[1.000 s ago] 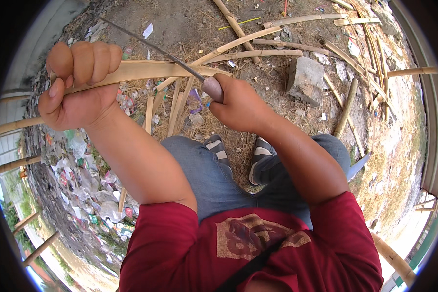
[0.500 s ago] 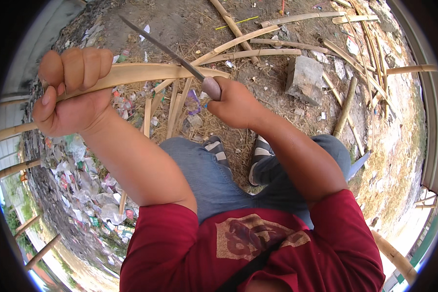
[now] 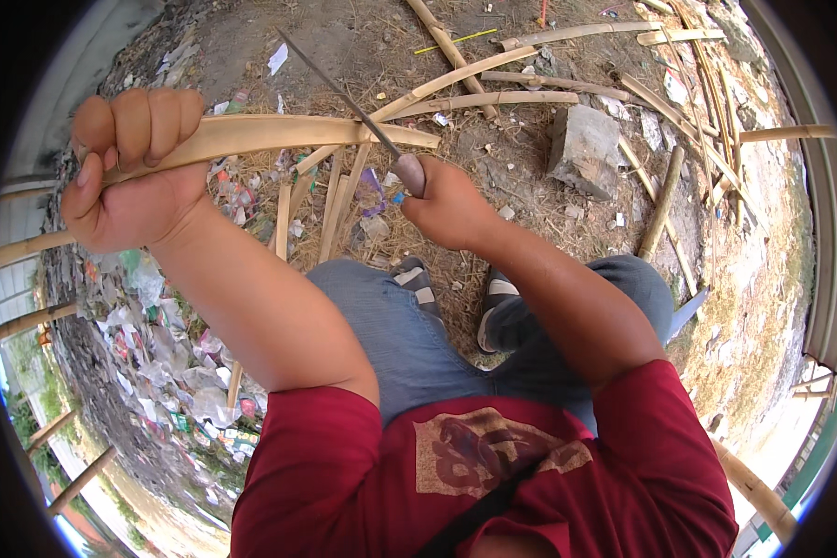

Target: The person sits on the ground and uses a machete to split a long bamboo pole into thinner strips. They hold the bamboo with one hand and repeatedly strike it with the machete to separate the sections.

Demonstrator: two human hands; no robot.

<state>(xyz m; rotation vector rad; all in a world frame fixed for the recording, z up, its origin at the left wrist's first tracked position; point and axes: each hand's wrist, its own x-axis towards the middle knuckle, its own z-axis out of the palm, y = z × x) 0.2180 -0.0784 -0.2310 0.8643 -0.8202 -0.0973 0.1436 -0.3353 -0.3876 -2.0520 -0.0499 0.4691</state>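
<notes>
My left hand is wrapped round one end of a pale split bamboo strip, which stretches to the right in front of me. My right hand grips the brownish handle of a long knife. Its narrow dark blade points up and to the left and crosses the strip near the strip's right end. Whether the edge is pressed into the bamboo, I cannot tell. Part of the handle is hidden inside my right fist.
Several bamboo strips lie on the dirt ahead, and others stand below the held strip. A grey concrete block is on the right. Scattered litter covers the left ground. A bluish blade-like piece shows beside my right knee.
The knife blade has swung more upright and its tip has moved right. Both hands stay nearly in place, the left a little higher. The held bamboo strip has shifted slightly.
</notes>
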